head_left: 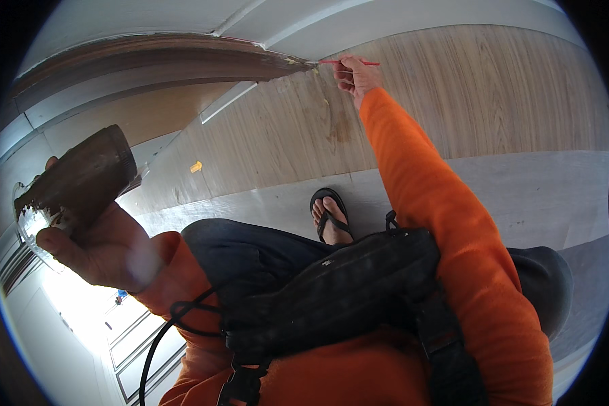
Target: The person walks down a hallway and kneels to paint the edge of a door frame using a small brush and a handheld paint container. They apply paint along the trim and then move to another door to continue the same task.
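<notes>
While the left hand is raised at the left of the view, we see it wrapped around a container, thumb on the near side and a fingertip showing past the far edge. The fingers are opened only to the container's width. The container is tilted, its walls mostly dark brown, with a clear part near the thumb; we cannot tell how full it is.

We note the right hand stretched forward, fingers closed in a pinch on a thin red stick. The stick lies roughly level, its left end at the end of the dark brown trim, near the floor. We cannot tell whether that end touches the trim.

On the wood-patterned floor we record a brown stain below the right hand and a small orange-yellow piece farther left. A foot in a black flip-flop stands on the paler grey strip. A black bag lies across the orange top.
</notes>
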